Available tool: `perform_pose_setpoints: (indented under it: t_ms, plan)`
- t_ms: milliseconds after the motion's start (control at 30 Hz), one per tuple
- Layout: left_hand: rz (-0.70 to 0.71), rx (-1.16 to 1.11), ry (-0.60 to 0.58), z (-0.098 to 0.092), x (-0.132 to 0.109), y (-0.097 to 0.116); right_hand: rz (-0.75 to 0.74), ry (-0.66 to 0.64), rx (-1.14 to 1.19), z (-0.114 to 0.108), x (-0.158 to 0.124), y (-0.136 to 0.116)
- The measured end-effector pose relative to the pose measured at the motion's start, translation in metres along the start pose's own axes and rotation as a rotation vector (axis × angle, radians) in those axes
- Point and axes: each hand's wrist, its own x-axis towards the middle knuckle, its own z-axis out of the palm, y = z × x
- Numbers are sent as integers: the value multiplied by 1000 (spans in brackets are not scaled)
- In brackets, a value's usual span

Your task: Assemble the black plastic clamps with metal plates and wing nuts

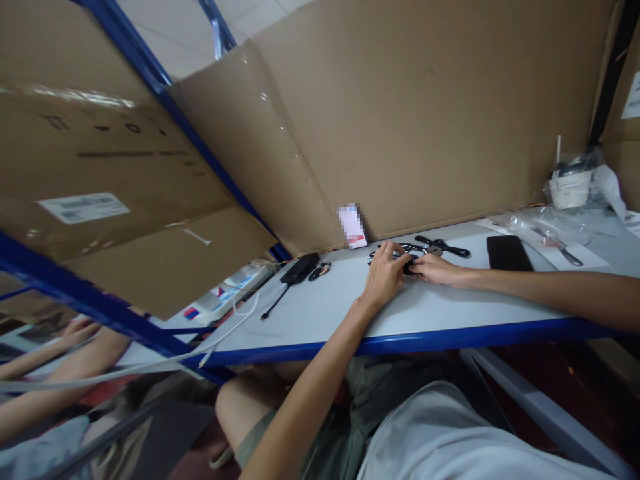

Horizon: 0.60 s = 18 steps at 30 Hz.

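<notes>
My left hand [386, 272] is closed, its fingers bent over a dark object on the tabletop. Pinched at that object's right side is my right hand [434, 269], also closed. Only bits of the small black part [409, 264] show between the two hands, so its kind is hidden. Just behind the fingers lies a black two-handled tool [454, 251] with a metal plate in its middle, which looks like a spokeshave. More dark and shiny metal shows beyond my left fingers, mostly covered.
A black phone [510, 253] lies to the right, near a knife-like tool [563, 248] on plastic. A bagged white cup [570, 187] stands behind. Leftward are a black adapter [300, 268], keys [320, 270] and a power strip [230, 293]. Another person's arms [75, 360] show far left.
</notes>
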Motion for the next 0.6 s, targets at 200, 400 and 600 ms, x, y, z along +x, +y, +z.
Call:
perform_pose_setpoints:
  t_ms: [200, 400, 600]
  plan:
    - [49, 55, -33, 0, 0, 2, -8, 5, -25, 2, 1, 0]
    - [-121, -57, 177, 0, -1, 0, 7, 107, 37, 0, -1, -1]
    - [-441, -615, 100, 11, 1, -6, 5, 177, 188, -3, -9, -9]
